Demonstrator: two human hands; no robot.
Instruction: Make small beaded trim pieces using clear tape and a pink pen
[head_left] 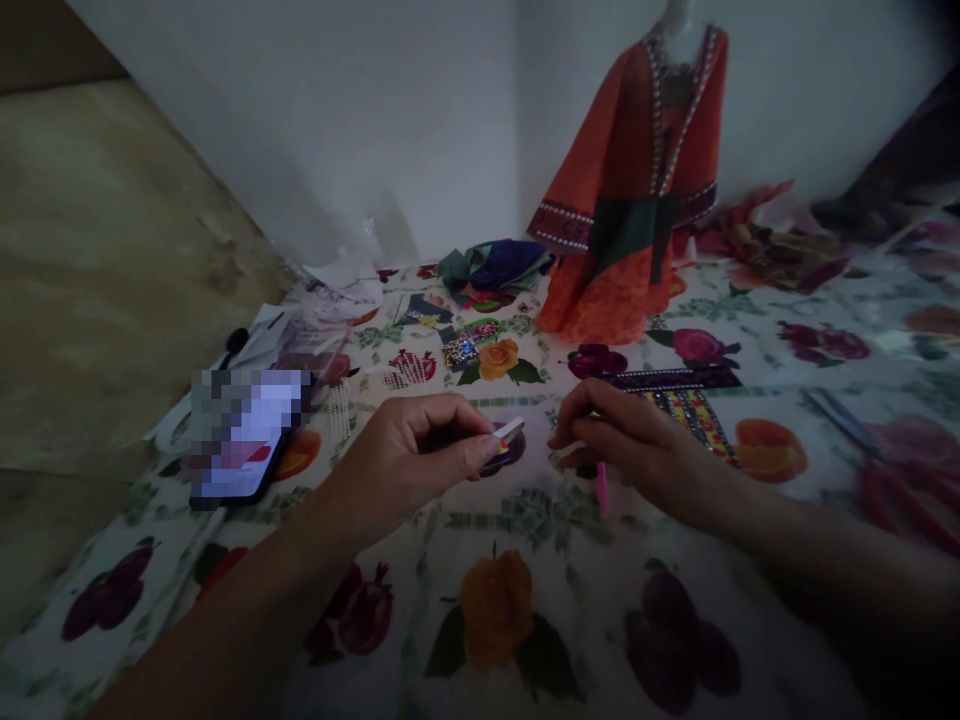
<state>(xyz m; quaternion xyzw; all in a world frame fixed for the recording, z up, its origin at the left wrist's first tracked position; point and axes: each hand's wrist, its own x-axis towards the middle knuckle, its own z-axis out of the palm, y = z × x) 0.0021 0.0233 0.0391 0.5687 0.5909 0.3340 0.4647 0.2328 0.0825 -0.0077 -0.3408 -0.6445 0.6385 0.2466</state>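
Observation:
My left hand (431, 445) is closed in a pinch around a small white strip (513, 432). A tiny red and yellow bit shows on the strip near the thumb tip. Across a short gap, my right hand (622, 440) has its fingers bent, the tips pointing toward the strip. Out from beneath these curled fingers juts a thin pink stick (602, 488); its upper part is hidden by the hand. Just behind the right hand lie a dark beaded trim (675, 379) and a yellow patterned jewelled band (701, 420), partly covered.
A doll-sized dress form in an orange robe (630, 170) stands at the back. A lit phone (251, 440) leans at left. Red-handled scissors (900, 470) lie right. Folded cloth (495, 265), glitter pieces (459, 350) and bead strips (340, 408) rest on the fruit-print tablecloth (420, 640).

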